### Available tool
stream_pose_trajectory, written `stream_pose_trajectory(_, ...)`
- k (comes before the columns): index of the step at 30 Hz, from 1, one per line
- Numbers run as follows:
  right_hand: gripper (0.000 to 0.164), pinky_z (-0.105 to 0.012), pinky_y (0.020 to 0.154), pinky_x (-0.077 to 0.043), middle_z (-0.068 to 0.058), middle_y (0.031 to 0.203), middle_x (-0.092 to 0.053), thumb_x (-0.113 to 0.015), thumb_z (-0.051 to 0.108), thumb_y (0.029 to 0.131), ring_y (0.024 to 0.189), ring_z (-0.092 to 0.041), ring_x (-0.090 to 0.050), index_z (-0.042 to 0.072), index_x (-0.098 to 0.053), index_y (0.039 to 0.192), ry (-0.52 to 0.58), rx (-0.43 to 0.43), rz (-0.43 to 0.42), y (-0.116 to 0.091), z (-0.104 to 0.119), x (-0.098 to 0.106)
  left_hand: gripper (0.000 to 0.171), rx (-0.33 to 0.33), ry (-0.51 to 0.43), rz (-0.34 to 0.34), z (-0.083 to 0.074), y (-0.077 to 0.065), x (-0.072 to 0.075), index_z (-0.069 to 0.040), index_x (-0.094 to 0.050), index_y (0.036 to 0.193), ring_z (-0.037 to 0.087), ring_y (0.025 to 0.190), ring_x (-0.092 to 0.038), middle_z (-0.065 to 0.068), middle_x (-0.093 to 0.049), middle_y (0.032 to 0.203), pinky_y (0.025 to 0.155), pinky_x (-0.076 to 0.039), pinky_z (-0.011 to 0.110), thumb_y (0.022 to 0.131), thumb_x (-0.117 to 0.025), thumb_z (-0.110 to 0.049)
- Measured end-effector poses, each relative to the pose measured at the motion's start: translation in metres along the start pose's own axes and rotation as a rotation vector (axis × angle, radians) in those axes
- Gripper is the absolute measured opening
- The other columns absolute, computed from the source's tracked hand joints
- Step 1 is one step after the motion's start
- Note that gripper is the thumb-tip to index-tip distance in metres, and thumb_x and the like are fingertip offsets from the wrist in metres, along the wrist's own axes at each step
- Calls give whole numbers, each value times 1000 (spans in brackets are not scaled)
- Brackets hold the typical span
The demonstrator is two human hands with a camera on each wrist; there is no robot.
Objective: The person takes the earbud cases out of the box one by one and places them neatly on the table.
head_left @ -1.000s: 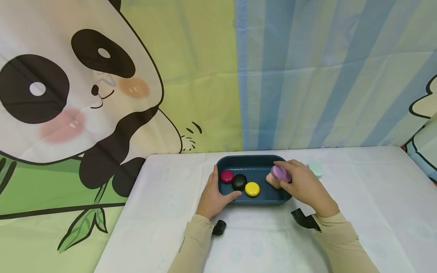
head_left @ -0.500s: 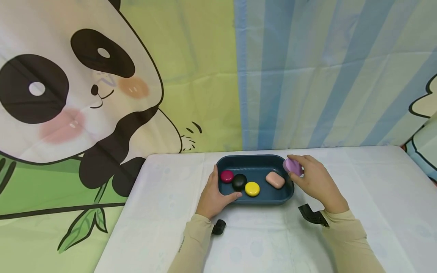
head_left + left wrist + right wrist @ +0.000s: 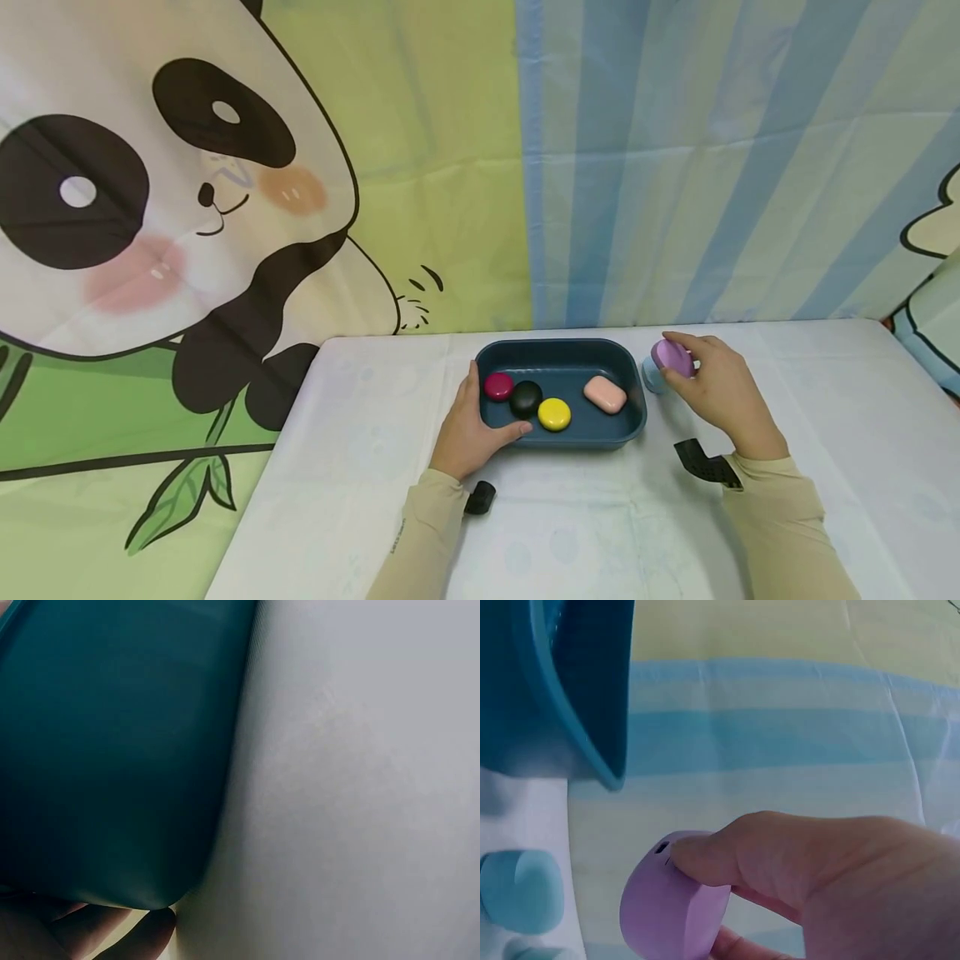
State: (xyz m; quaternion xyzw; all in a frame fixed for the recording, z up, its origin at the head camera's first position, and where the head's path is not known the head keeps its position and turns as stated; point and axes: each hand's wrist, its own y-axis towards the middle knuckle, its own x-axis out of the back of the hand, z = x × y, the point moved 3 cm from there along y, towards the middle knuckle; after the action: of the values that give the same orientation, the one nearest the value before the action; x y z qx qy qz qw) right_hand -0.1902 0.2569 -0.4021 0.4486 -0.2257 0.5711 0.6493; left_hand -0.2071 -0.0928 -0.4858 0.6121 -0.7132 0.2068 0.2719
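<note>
Right hand (image 3: 723, 392) pinches purple rounded case (image 3: 672, 358) between thumb and fingers, right of dark blue tray (image 3: 577, 435). Light-blue rounded piece (image 3: 652, 380) partly hidden behind case, just beside tray's right end; apart from case in right wrist view. Left hand (image 3: 471, 435) grips tray's near left corner, thumb over near rim, fingers along left end. In tray, left to right: crimson (image 3: 498, 386), black (image 3: 526, 400), yellow (image 3: 554, 414) round pieces, pink rounded block (image 3: 604, 394).
</note>
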Motion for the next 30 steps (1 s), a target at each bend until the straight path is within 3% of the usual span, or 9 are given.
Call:
stream_pose_trajectory(11, 50, -48, 68, -44, -36, 109, -61, -73, 10, 83, 92, -43, -57, -4, -62, 130, -29, -59, -83, -1, -28, 7, 128, 1, -2, -1, -2, 1, 1, -19, -5, 163, 26, 149, -29, 4, -20, 166, 117, -31, 51, 71, -79, -70)
stream_pose_trajectory(19, 49, -60, 74, -44, -40, 107, -59, -70, 11, 86, 98, -51, -54, -8, -59, 130, -60, -119, -93, -2, -42, 6, 126, 3, -4, -9, -1, 1, 1, -18, -6, 163, 26, 149, -29, 4, -21, 166, 117, -31, 51, 73, -82, -62)
stream_pose_trajectory(30, 46, -65, 79, -44, -43, 105, -59, -68, 11, 88, 97, -56, -54, -11, -59, 128, -57, -211, -143, -6, -61, -2, 129, -14, 10, -4, 0, 0, 1, -18, -5, 163, 25, 149, -28, 4, -19, 167, 117, -31, 49, 72, -79, -69)
